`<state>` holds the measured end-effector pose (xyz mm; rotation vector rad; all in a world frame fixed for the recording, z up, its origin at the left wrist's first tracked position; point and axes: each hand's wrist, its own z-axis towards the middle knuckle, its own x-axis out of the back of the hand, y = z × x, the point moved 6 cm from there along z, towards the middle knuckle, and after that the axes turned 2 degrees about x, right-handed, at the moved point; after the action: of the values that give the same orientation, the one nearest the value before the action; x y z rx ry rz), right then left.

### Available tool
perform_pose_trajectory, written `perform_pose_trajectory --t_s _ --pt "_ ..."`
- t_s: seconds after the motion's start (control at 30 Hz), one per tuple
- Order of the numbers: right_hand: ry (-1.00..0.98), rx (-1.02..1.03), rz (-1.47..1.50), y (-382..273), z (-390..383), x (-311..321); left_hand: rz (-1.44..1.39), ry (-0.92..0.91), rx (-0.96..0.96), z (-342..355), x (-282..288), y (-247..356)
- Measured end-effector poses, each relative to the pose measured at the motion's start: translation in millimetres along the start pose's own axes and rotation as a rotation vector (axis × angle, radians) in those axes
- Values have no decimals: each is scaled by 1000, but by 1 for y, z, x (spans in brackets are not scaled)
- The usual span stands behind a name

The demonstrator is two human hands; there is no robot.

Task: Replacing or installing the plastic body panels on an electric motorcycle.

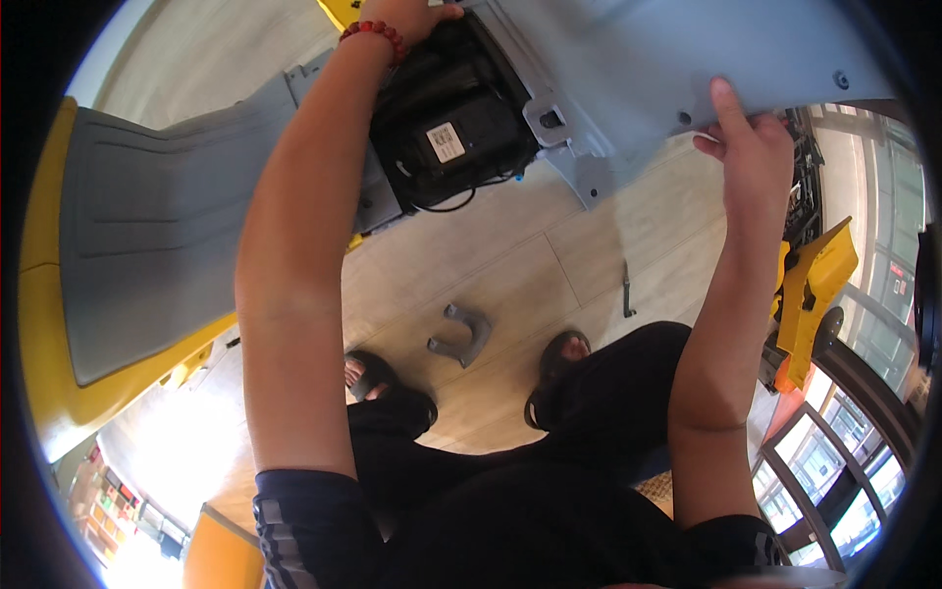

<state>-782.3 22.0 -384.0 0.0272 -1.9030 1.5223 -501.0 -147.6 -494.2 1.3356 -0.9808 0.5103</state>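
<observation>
A large grey plastic panel (628,69) spans the upper right, with screw holes along its near edge. My right hand (756,137) grips that edge, thumb on top and fingers curled beneath. Beside the panel, a black box (481,133) with a white label (445,142) sits in an opening of a yellow-and-grey vehicle body. My left hand (407,15) is at the far end of this box, a red bead bracelet (376,37) on its wrist. Only its thumb shows, stretched to the right; the other fingers are hidden. A thin black cable (446,208) loops from the box's near side.
A grey ribbed body section (167,226) with yellow trim (44,294) fills the left. Between my feet lies a curved grey plastic piece (466,339). A slim dark tool (628,290) is on the floor to its right. Yellow parts (814,285) stand at the right.
</observation>
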Motion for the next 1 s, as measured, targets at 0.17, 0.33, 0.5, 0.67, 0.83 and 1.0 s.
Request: perform_pose_trajectory --t_s 0.17,0.33,0.5,0.67,0.83,1.0 --pt "-29 -30 21 2 0 -3 92 -131 -96 19 8 -10" --pt "11 -28 36 2 -4 -1 -162 -191 -167 12 -8 -29" --pt "15 -58 -14 3 -3 0 -241 -73 -134 7 -16 -33" --pt "0 -71 20 4 -3 -2 -67 70 -142 8 -13 -24" --pt "7 -75 33 1 -2 -4 -165 32 -93 11 -15 -25" --pt "39 -7 75 2 2 -4 -145 24 -87 15 -15 -24"
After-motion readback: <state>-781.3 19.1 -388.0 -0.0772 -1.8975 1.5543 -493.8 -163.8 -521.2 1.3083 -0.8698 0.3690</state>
